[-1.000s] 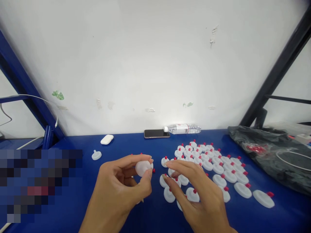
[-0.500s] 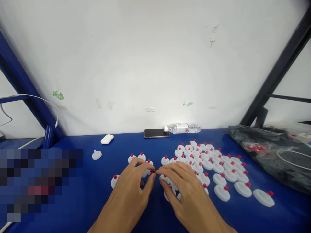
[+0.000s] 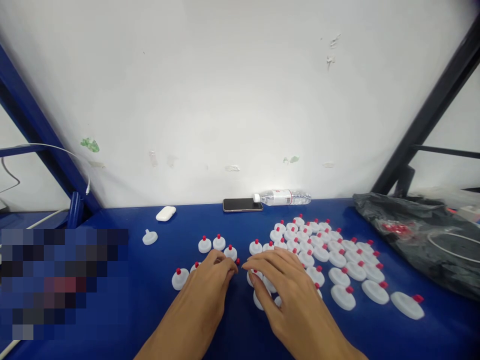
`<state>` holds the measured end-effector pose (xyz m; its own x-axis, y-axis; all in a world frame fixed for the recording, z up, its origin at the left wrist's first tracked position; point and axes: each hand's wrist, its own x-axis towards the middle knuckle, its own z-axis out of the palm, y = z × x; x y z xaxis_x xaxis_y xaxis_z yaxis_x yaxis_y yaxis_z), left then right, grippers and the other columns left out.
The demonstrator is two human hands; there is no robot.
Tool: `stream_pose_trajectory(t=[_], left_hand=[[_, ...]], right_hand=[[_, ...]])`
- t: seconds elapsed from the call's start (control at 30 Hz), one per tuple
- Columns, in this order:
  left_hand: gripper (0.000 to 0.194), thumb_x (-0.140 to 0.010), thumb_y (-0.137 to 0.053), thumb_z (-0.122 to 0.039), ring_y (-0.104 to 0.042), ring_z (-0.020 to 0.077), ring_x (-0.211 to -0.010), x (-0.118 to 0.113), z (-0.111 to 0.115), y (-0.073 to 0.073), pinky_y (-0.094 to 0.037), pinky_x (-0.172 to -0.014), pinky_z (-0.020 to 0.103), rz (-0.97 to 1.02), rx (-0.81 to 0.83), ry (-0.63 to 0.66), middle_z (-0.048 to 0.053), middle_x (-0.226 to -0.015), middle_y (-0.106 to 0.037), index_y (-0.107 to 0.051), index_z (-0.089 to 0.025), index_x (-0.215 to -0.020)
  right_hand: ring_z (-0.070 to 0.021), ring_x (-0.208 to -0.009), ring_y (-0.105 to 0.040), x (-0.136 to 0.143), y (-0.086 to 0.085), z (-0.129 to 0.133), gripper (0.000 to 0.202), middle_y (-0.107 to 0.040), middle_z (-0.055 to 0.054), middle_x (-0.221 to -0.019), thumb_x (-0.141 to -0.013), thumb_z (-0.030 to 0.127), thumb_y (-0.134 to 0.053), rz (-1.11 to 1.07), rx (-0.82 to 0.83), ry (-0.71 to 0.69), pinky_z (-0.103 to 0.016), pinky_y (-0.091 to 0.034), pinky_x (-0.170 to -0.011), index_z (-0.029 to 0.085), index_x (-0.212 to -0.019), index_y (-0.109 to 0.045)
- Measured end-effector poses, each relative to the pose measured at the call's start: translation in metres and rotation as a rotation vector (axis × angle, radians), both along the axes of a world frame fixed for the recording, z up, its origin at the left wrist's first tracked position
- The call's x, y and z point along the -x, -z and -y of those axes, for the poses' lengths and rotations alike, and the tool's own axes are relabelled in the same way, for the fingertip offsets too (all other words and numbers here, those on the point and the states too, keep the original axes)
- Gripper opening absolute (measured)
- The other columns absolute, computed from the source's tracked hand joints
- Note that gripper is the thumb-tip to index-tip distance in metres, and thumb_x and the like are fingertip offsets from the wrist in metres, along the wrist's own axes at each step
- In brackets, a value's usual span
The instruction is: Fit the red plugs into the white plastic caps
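Left hand (image 3: 206,282) is being held curled by white caps (image 3: 230,253), can't tell if anything's being gripped. Right hand (image 3: 288,285) is being held loosely open.

phone (image 3: 242,205): on surface (image 3: 123,280), before wall (image 3: 225,100) | bottle (image 3: 281,197): on its side, just right of phone | case (image 3: 165,213): left of phone | loose cap (image 3: 150,237): before case | capped group (image 3: 320,252): right of centre, before bottle | bag (image 3: 412,240): right of group, packet (image 3: 397,229) on it
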<state>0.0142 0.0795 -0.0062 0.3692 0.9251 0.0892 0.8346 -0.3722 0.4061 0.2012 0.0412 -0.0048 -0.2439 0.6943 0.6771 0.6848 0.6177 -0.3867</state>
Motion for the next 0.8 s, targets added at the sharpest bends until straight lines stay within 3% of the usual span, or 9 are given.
stream_pose_trajectory(t=[0.1, 0.23, 0.3, 0.37, 0.5, 0.57, 0.67, 0.8], left_hand=[[0.049, -0.103, -0.028, -0.012, -0.074, 0.022, -0.093, 0.002, -0.002, -0.008, -0.056, -0.09, 0.037, -0.049, 0.019, -0.023, 0.009, -0.116, -0.074, -0.074, -0.024, -0.114], [0.052, -0.105, -0.025, -0.013, -0.072, 0.0257, -0.111, 0.019, -0.001, -0.021, -0.054, -0.1, 0.042, -0.101, -0.023, -0.119, 0.009, -0.127, -0.072, -0.069, -0.024, -0.131], [0.052, -0.107, -0.024, -0.015, -0.07, 0.0261, -0.117, 0.037, -0.005, -0.027, -0.052, -0.103, 0.043, -0.13, -0.074, -0.196, 0.01, -0.134, -0.069, -0.06, -0.024, -0.143], [0.05, -0.107, -0.025, -0.013, -0.068, 0.0277, -0.119, 0.059, -0.016, -0.035, -0.051, -0.106, 0.046, -0.176, -0.116, -0.287, 0.012, -0.132, -0.069, -0.061, -0.02, -0.141], [0.037, -0.108, -0.043, -0.02, -0.069, 0.0288, -0.116, 0.103, -0.055, -0.047, -0.055, -0.102, 0.052, -0.319, -0.145, -0.443, 0.014, -0.129, -0.068, -0.058, -0.015, -0.142], [0.038, -0.103, -0.063, -0.036, -0.069, 0.0259, -0.115, 0.118, -0.076, -0.047, -0.058, -0.098, 0.05, -0.379, -0.124, -0.504, 0.01, -0.132, -0.067, -0.061, -0.018, -0.136], [0.037, -0.1, -0.067, -0.04, -0.07, 0.0249, -0.112, 0.131, -0.099, -0.035, -0.06, -0.095, 0.048, -0.438, -0.076, -0.569, 0.01, -0.129, -0.069, -0.065, -0.018, -0.129], [0.036, -0.1, -0.068, -0.039, -0.07, 0.0244, -0.111, 0.137, -0.108, -0.018, -0.06, -0.094, 0.047, -0.447, -0.021, -0.574, 0.009, -0.128, -0.069, -0.065, -0.018, -0.128]], right_hand=[[-0.0236, -0.101, -0.071, -0.001, 0.001, 0.0, 0.031, -0.077, -0.002, -0.108, -0.098, 0.006, -0.057, 0.021, 0.042, 0.008, -0.048, -0.054, -0.101, 0.026, -0.116, -0.072], [-0.0267, -0.111, -0.07, -0.001, 0.006, -0.001, 0.027, -0.077, -0.004, -0.115, -0.101, 0.011, -0.058, 0.084, 0.084, 0.011, -0.053, -0.051, -0.107, 0.025, -0.12, -0.072], [-0.0283, -0.116, -0.069, 0.0, 0.008, -0.002, 0.026, -0.078, -0.004, -0.117, -0.103, 0.014, -0.057, 0.142, 0.105, 0.006, -0.056, -0.049, -0.111, 0.024, -0.122, -0.072], [-0.0299, -0.119, -0.068, 0.001, 0.009, -0.005, 0.027, -0.078, -0.005, -0.118, -0.105, 0.015, -0.055, 0.237, 0.109, -0.005, -0.058, -0.049, -0.112, 0.023, -0.123, -0.072], [-0.0344, -0.122, -0.067, 0.004, 0.005, -0.014, 0.026, -0.079, -0.007, -0.119, -0.104, 0.012, -0.052, 0.49, 0.082, -0.05, -0.063, -0.047, -0.113, 0.019, -0.117, -0.073], [-0.0356, -0.122, -0.067, 0.007, -0.001, -0.02, 0.026, -0.078, -0.009, -0.121, -0.102, 0.009, -0.053, 0.604, 0.119, -0.067, -0.065, -0.044, -0.115, 0.018, -0.115, -0.074], [-0.0329, -0.121, -0.067, 0.013, -0.01, -0.03, 0.027, -0.078, -0.011, -0.118, -0.099, 0.004, -0.055, 0.697, 0.223, -0.07, -0.06, -0.043, -0.117, 0.015, -0.114, -0.074], [-0.0282, -0.109, -0.07, 0.019, -0.015, -0.04, 0.023, -0.078, -0.01, -0.103, -0.102, 0.008, -0.054, 0.692, 0.266, -0.02, -0.052, -0.047, -0.111, 0.016, -0.102, -0.075]])
